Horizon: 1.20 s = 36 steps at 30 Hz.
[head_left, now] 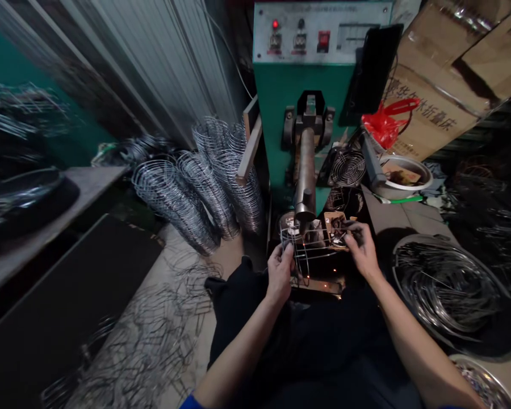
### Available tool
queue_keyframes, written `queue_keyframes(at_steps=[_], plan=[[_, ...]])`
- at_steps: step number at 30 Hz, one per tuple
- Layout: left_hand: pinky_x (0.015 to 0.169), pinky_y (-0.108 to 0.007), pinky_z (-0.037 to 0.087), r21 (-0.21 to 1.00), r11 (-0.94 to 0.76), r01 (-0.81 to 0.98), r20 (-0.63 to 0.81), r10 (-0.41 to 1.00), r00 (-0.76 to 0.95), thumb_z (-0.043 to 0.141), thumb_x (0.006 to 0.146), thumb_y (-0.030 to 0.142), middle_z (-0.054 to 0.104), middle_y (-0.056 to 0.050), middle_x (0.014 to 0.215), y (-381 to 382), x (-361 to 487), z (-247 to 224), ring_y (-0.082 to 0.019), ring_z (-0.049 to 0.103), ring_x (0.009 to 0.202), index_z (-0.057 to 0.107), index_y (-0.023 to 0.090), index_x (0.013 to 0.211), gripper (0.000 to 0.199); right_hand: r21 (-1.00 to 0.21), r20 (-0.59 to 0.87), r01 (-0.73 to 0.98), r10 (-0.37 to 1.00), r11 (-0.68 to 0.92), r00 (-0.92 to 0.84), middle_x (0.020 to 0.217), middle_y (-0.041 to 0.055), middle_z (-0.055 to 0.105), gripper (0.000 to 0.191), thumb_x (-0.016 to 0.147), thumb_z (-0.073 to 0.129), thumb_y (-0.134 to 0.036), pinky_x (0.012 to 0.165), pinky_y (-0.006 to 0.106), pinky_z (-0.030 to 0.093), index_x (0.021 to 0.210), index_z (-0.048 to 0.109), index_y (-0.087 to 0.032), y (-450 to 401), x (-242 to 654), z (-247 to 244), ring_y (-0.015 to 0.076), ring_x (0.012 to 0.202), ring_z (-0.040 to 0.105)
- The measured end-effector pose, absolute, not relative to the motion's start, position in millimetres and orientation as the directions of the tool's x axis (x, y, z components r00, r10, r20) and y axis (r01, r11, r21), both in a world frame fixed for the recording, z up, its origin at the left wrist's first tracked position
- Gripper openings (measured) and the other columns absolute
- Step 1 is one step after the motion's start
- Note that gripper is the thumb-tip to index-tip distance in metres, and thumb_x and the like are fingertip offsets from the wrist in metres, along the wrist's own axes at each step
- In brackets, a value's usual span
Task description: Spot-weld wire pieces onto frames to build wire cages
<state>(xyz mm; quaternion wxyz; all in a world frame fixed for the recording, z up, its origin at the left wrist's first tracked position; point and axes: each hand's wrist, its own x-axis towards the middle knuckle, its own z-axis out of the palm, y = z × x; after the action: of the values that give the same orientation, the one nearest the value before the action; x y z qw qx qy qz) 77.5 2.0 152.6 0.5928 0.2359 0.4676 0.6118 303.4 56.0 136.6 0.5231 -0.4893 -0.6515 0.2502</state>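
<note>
My left hand (281, 267) pinches the left end of a wire frame (309, 257) made of thin bent metal rods. My right hand (363, 245) closes at the frame's right end; its fingertips are dark and partly hard to make out. Directly above the frame is the round metal arm (305, 176) of a green welding machine (276, 85). Orange sparks show low down, near a flat bar (317, 286) below the frame. Just behind my right hand, a small cardboard box (334, 222) holds dark bits.
Tall stacks of wire rings (170, 199) stand left of the machine. Loose bent wires (153, 324) cover the floor at left. On the right are a wide basin (398, 284) of metal rods, a white bowl (426, 184) and large cardboard boxes (434, 102).
</note>
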Motion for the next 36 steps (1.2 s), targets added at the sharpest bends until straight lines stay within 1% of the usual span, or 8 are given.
queue_keyframes(at_steps=[3,6,10,13,16,23,27,36], plan=[[0.036,-0.017,0.037,0.750,0.251,-0.612,-0.400,0.909,-0.118,0.071,0.076,0.061,0.041,0.010,0.053,-35.5,85.1,153.8,-0.006,0.036,0.038,0.059,0.018,0.107,0.054,-0.887,0.308,0.397,0.943,0.236,0.128,0.128,0.0134,0.058,0.052,0.095,0.048,-0.060,0.101,0.042,0.046,0.129,0.050,-0.020,20.2,324.5,114.0,0.0276,0.118,0.056],[0.046,-0.022,0.044,0.595,0.443,-0.671,-0.545,0.836,0.068,0.067,0.077,0.067,0.053,0.004,0.060,-94.3,80.5,146.5,-0.009,0.049,0.045,0.061,0.017,0.112,0.061,-0.958,0.053,0.286,0.989,0.012,0.135,0.105,0.0127,0.068,0.054,0.097,0.040,-0.064,0.078,0.038,0.057,0.125,0.051,-0.019,-14.4,340.1,100.4,0.0256,0.091,0.068],[0.056,-0.030,0.049,0.577,0.764,-0.288,-0.728,0.641,0.244,0.051,0.076,0.082,0.064,-0.009,0.061,-149.9,26.1,134.3,-0.019,0.061,0.056,0.072,0.010,0.085,0.076,-0.942,-0.200,0.285,0.978,-0.176,-0.056,0.066,0.0022,0.062,0.057,0.095,0.038,-0.069,0.041,0.025,0.045,0.114,0.055,-0.017,-36.2,341.0,112.3,0.0198,0.052,0.063],[0.056,-0.026,0.049,0.822,0.569,0.024,-0.567,0.822,-0.048,0.050,0.084,0.073,0.071,-0.010,0.073,-129.2,-11.4,134.2,-0.020,0.066,0.066,0.072,0.013,0.082,0.064,-0.869,-0.348,0.467,0.876,-0.167,-0.334,0.056,-0.0025,0.056,0.056,0.094,0.041,-0.068,0.036,0.021,0.039,0.104,0.061,-0.017,-29.4,325.1,120.7,0.0158,0.041,0.057],[0.062,-0.027,0.053,0.914,0.171,0.367,-0.217,0.973,0.086,0.050,0.093,0.055,0.075,-0.010,0.099,-80.8,-5.9,131.7,-0.021,0.070,0.081,0.069,0.015,0.113,0.049,-0.812,-0.332,0.583,0.846,-0.032,-0.417,0.057,-0.0021,0.057,0.051,0.097,0.040,-0.062,0.043,0.022,0.043,0.101,0.063,-0.017,-18.6,302.2,117.6,0.0151,0.043,0.057],[0.087,-0.034,0.053,0.736,-0.214,0.642,0.106,0.973,0.204,0.056,0.089,0.016,0.075,-0.010,0.102,-36.1,46.8,98.6,-0.022,0.070,0.092,0.072,0.016,0.104,0.021,-0.475,-0.184,0.858,0.931,0.197,-0.316,0.099,0.0102,0.073,0.037,0.104,0.037,-0.036,0.079,0.029,0.051,0.129,0.060,-0.024,-24.7,286.2,116.1,0.0241,0.092,0.070],[0.082,-0.032,0.052,0.663,-0.296,0.687,0.162,0.953,0.254,0.053,0.093,0.018,0.072,-0.009,0.092,-28.0,49.5,97.5,-0.020,0.068,0.084,0.071,0.017,0.097,0.019,-0.263,-0.237,0.952,0.946,0.156,-0.221,0.100,0.0108,0.073,0.037,0.104,0.038,-0.036,0.075,0.031,0.052,0.134,0.058,-0.027,-24.5,285.2,125.5,0.0265,0.092,0.071],[0.069,-0.027,0.045,0.483,-0.388,0.785,0.209,0.921,0.327,0.051,0.095,0.019,0.064,-0.006,0.083,5.7,35.7,140.6,-0.018,0.062,0.075,0.063,0.018,0.083,0.018,-0.114,-0.176,0.969,0.956,0.218,-0.235,0.098,0.0109,0.073,0.038,0.105,0.032,-0.037,0.074,0.034,0.053,0.133,0.056,-0.026,5.7,259.9,162.0,0.0273,0.089,0.071]])
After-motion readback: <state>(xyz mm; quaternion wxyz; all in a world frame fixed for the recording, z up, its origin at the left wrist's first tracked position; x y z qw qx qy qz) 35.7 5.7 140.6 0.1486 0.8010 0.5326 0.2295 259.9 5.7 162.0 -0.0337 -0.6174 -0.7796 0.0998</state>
